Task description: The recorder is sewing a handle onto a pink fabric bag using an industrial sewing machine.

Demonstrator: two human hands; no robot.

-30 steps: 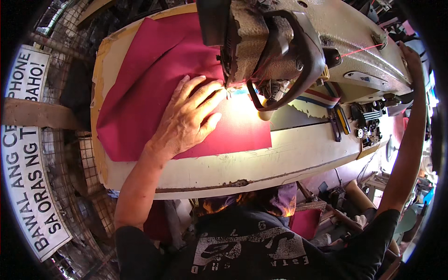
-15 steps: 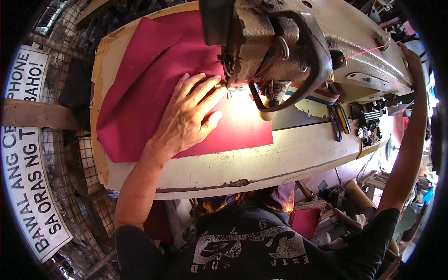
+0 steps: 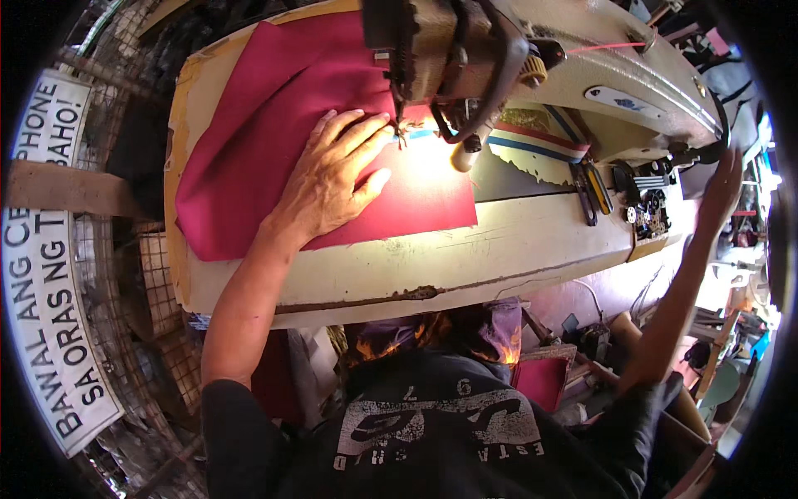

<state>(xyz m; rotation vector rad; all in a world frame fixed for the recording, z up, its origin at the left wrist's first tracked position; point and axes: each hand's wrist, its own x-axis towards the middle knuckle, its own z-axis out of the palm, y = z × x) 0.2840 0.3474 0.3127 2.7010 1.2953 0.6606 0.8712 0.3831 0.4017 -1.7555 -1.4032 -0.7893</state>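
Observation:
A magenta-red cloth (image 3: pixel 274 108) lies spread on the table of a sewing machine (image 3: pixel 565 75). My left hand (image 3: pixel 337 175) rests flat on it, fingers stretched toward the needle area and thumb apart. Just right of my fingertips, the cloth passes beneath the presser foot (image 3: pixel 401 131) in bright lamp light. Behind the foot runs a striped ribbon (image 3: pixel 540 145) in blue, white and red. At the machine's far right end, my right hand (image 3: pixel 730 170) is beside the dark handwheel (image 3: pixel 719 133). Its fingers are blurred, and contact with the wheel is unclear.
On the table's right lie a pair of dark thread snips (image 3: pixel 583 195) and a yellow-and-black tool (image 3: pixel 598 190), near a bobbin winder (image 3: pixel 648 208). The worn front edge (image 3: pixel 416 293) of the table is chipped. A white sign (image 3: pixel 50 274) hangs on wire mesh at the left.
My right hand has come down from the machine's right end toward me. My left hand stays flat on the cloth. The whole view has shifted slightly.

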